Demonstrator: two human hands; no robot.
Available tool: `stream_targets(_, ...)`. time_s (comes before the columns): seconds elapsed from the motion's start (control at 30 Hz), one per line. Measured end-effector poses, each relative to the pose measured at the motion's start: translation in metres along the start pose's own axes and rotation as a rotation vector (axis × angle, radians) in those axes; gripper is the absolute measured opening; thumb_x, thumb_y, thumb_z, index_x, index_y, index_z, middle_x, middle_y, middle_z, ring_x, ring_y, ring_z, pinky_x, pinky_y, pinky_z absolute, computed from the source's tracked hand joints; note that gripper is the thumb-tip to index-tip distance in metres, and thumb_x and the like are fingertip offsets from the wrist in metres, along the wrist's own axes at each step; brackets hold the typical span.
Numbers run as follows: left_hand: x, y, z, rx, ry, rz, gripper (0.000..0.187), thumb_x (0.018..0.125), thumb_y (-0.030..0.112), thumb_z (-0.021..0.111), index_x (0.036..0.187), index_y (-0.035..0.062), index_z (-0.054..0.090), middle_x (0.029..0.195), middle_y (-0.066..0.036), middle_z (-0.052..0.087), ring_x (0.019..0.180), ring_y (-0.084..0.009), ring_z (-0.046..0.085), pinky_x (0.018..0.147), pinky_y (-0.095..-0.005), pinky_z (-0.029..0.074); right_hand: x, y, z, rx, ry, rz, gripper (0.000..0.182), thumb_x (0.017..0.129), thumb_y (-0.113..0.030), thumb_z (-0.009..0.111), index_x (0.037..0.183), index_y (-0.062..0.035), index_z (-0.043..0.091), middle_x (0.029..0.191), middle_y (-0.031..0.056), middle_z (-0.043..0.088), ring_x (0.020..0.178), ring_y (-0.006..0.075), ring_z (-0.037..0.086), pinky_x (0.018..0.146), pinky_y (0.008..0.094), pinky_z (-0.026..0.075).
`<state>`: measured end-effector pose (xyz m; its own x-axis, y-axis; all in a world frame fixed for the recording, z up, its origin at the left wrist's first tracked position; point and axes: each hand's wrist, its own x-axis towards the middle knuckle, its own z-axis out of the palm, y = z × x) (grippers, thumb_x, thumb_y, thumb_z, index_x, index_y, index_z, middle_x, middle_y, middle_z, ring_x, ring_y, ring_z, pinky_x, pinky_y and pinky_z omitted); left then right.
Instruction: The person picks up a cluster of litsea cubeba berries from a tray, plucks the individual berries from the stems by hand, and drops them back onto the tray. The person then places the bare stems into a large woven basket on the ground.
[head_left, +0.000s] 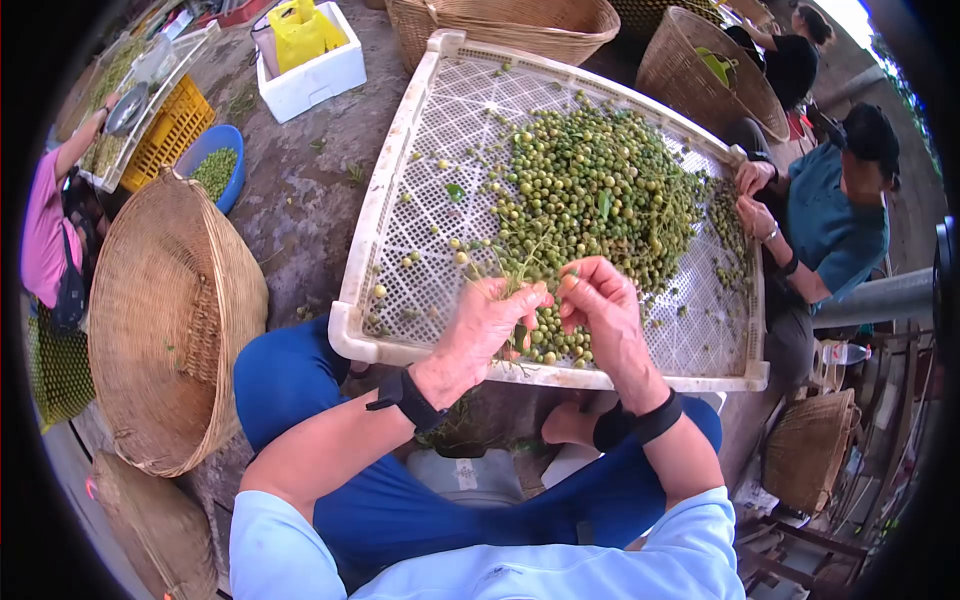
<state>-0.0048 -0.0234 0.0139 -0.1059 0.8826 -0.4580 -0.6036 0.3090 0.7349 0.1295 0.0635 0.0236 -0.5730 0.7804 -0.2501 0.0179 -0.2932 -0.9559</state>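
Observation:
My left hand (482, 325) is closed around a bunch of thin green stems (515, 262) over the near edge of a white plastic mesh tray (345, 335). Just to its right, my right hand (608, 308) has thumb and forefinger pinched together; what sits between them is too small to name. Beneath and beyond both hands spreads a heap of small round green fruits (590, 190), some yellowish, with bits of stem and leaf among them. Several loose fruits are scattered over the tray's left half.
A co-worker in a teal shirt (840, 225) has both hands at the tray's right edge. Tall wicker baskets (150, 320) stand at the left and behind. Further left are a blue bowl (236, 190) of fruits, a yellow crate (175, 130) and a white foam box (315, 88).

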Motion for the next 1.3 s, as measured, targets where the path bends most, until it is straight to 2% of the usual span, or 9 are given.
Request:
stream_targets(0.2, -0.001, -0.009, -0.002, -0.149, 0.036, -0.178, 0.024, 0.083, 0.028, 0.059, 0.076, 0.0052, 0.058, 0.057, 0.001, 0.051, 0.042, -0.0078, 0.047, 0.032, -0.0199, 0.032, -0.023, 0.013, 0.003, -0.130, -0.048, -0.077, 0.011, 0.082, -0.008, 0.058, 0.089, -0.0014, 0.053, 0.068, -0.0001, 0.054, 0.057, 0.0057, 0.050, 0.048, 0.0196, 0.041)
stream_targets(0.27, 0.000, -0.012, -0.002, -0.088, 0.038, -0.163, 0.019, 0.082, 0.022, 0.061, 0.077, 0.0048, 0.057, 0.058, 0.000, 0.052, 0.043, -0.0083, 0.047, 0.034, -0.0205, 0.034, -0.022, 0.013, 0.000, -0.709, -0.071, -0.516, 0.015, 0.078, -0.006, 0.060, 0.089, -0.0018, 0.052, 0.069, 0.0054, 0.052, 0.058, 0.0155, 0.052, 0.050, 0.0253, 0.041)
stream_targets(0.4, 0.003, -0.021, -0.001, -0.010, 0.070, 0.059, 0.007, 0.081, 0.011, 0.058, 0.080, 0.0031, 0.057, 0.061, -0.001, 0.053, 0.046, -0.0074, 0.046, 0.039, -0.0201, 0.037, -0.025, 0.019, 0.005, -0.840, 0.015, -0.538, 0.009, 0.077, -0.007, 0.058, 0.075, -0.0018, 0.051, 0.068, 0.0131, 0.050, 0.059, 0.0309, 0.050, 0.051, 0.0319, 0.041)
stream_targets(0.5, 0.009, -0.027, -0.004, 0.143, 0.072, 0.161, 0.007, 0.081, 0.008, 0.057, 0.080, 0.0020, 0.057, 0.063, -0.001, 0.054, 0.049, -0.0063, 0.046, 0.042, -0.0198, 0.038, -0.027, 0.009, 0.001, -0.691, -0.203, -0.049, 0.015, 0.083, -0.012, 0.054, 0.073, -0.0002, 0.053, 0.061, 0.0033, 0.050, 0.048, 0.0101, 0.048, 0.045, 0.0249, 0.039)
stream_targets(0.63, 0.009, -0.017, 0.001, 0.122, 0.083, 0.137, 0.008, 0.080, 0.009, 0.054, 0.080, 0.0012, 0.058, 0.061, 0.001, 0.052, 0.048, -0.0055, 0.045, 0.044, -0.0195, 0.037, -0.029, -0.003, -0.007, -0.156, -0.520, 0.352, 0.025, 0.084, -0.023, 0.051, 0.069, -0.0027, 0.054, 0.057, -0.0025, 0.048, 0.046, 0.0070, 0.048, 0.043, 0.0223, 0.037)
stream_targets(0.83, 0.001, -0.001, -0.003, 0.019, -0.047, 0.055, 0.014, 0.081, 0.012, 0.056, 0.083, -0.0014, 0.058, 0.056, -0.001, 0.051, 0.044, -0.0067, 0.045, 0.041, -0.0193, 0.036, -0.016, 0.025, -0.029, -1.026, -0.154, -0.118, 0.033, 0.086, -0.034, 0.051, 0.085, -0.0032, 0.061, 0.067, 0.0035, 0.058, 0.055, 0.0137, 0.056, 0.045, 0.0262, 0.044)
stream_targets(0.93, -0.005, 0.002, -0.001, -0.049, -0.103, -0.023, 0.015, 0.081, 0.012, 0.056, 0.085, -0.0026, 0.059, 0.054, -0.001, 0.050, 0.043, -0.0073, 0.046, 0.039, -0.0188, 0.036, -0.007, 0.027, -0.029, 0.134, -0.069, 0.281, 0.042, 0.092, -0.033, 0.039, 0.120, -0.0013, 0.039, 0.097, 0.0091, 0.055, 0.075, 0.0155, 0.060, 0.052, 0.0239, 0.050)
stream_targets(1.03, -0.009, -0.001, 0.001, -0.034, -0.124, -0.058, 0.017, 0.082, 0.013, 0.056, 0.085, -0.0029, 0.058, 0.054, -0.001, 0.051, 0.043, -0.0072, 0.046, 0.039, -0.0188, 0.036, -0.008, 0.021, -0.025, 0.585, -0.200, 0.260, 0.039, 0.093, -0.031, 0.039, 0.120, -0.0021, 0.040, 0.094, 0.0083, 0.056, 0.073, 0.0134, 0.060, 0.052, 0.0229, 0.050)
stream_targets(1.3, -0.009, -0.004, -0.001, -0.060, -0.131, -0.068, 0.017, 0.082, 0.014, 0.057, 0.083, -0.0027, 0.059, 0.055, -0.001, 0.051, 0.043, -0.0071, 0.045, 0.039, -0.0185, 0.036, -0.011, 0.025, -0.021, 0.680, -0.178, 0.221, 0.013, 0.087, -0.013, 0.053, 0.094, -0.0024, 0.053, 0.078, 0.0038, 0.059, 0.060, 0.0073, 0.057, 0.051, 0.0209, 0.049)
